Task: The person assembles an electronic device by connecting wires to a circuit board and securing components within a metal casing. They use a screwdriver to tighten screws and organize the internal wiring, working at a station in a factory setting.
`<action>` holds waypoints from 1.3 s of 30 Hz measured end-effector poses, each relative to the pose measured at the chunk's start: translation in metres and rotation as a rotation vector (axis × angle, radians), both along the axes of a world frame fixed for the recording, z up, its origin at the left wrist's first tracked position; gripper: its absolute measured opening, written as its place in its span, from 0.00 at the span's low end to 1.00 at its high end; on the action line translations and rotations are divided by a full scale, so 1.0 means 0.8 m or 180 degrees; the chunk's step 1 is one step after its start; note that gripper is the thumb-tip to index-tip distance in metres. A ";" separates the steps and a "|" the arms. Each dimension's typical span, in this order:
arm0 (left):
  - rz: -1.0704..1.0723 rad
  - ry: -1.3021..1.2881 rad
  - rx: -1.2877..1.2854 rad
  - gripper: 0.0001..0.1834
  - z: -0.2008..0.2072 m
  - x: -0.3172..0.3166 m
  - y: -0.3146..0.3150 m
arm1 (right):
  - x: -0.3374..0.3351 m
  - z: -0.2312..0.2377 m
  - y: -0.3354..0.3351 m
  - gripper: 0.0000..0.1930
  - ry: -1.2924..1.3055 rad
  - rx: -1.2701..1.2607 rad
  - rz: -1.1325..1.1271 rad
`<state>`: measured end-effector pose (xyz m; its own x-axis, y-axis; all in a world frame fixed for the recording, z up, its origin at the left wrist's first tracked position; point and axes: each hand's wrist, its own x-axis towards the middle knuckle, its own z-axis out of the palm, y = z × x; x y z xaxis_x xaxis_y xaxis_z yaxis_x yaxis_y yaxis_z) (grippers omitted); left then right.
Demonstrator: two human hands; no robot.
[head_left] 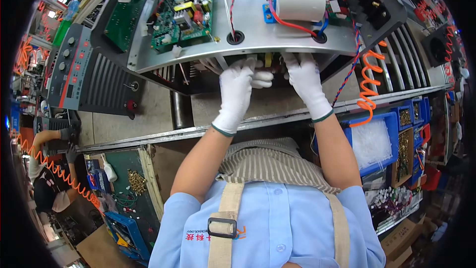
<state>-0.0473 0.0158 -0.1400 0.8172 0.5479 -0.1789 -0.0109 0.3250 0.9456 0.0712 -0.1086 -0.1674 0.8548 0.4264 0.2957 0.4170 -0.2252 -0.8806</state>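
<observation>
Your left hand (pixel 239 80) has some fingers bent and apart; your right hand (pixel 303 74) goes under the near edge of the open metal case (pixel 250 7), mid-bench (pixel 218 113). I can't tell what either pinches. That edge might nick you, and the twisted red-and-blue wire (pixel 356 44) near your right wrist could snag and pull loose. On your right, a blue bin (pixel 394 141) holds clear plastic pieces (pixel 371 144); a tan tray (pixel 396 172) holds brass-colored bits (pixel 404 154).

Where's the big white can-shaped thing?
In the head view, the white cylinder is at the top, right of centre, on the silver metal plate, just beyond the right hand.
</observation>
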 end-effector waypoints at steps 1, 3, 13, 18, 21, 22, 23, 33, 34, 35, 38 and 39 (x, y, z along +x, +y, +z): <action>0.0097 -0.0150 -0.0084 0.16 -0.007 0.004 0.001 | -0.004 0.018 -0.002 0.18 0.0590 -0.0076 0.0076; 0.0230 -0.0300 -0.0165 0.15 -0.010 0.009 0.000 | -0.008 0.030 -0.007 0.18 0.1119 -0.0128 0.0167; 0.0220 -0.0141 -0.0134 0.14 -0.005 0.008 -0.002 | -0.012 0.026 -0.004 0.14 0.1484 0.0199 0.0160; 0.0425 -0.0240 -0.0156 0.15 -0.010 0.016 -0.007 | -0.014 0.023 -0.002 0.13 0.1431 0.0352 0.0175; 0.0542 -0.0232 0.0205 0.15 -0.015 0.014 -0.008 | -0.008 0.008 -0.003 0.12 0.1162 0.0289 0.0173; 0.0646 0.0184 0.1015 0.15 -0.016 0.013 -0.006 | 0.000 -0.004 -0.005 0.12 0.1022 0.0254 0.0237; 0.0792 0.0616 0.2091 0.17 -0.018 0.009 -0.003 | 0.000 0.000 -0.003 0.11 0.1361 0.0447 0.0325; 0.0356 0.0764 0.4140 0.16 -0.032 -0.003 0.011 | -0.003 0.007 -0.009 0.16 0.1686 0.0370 0.0347; 0.0242 0.0922 0.3373 0.15 -0.024 -0.002 0.010 | -0.003 0.005 -0.009 0.15 0.1645 0.0370 0.0339; 0.0127 0.1056 0.2602 0.14 -0.009 0.000 0.008 | -0.003 0.003 -0.008 0.15 0.1604 0.0371 0.0327; 0.0244 0.1211 0.2057 0.12 -0.011 0.013 0.003 | -0.001 -0.003 -0.008 0.15 0.1449 0.0328 0.0330; 0.0335 0.1191 0.2433 0.12 -0.018 0.014 0.002 | -0.003 -0.001 -0.009 0.16 0.1407 0.0293 0.0328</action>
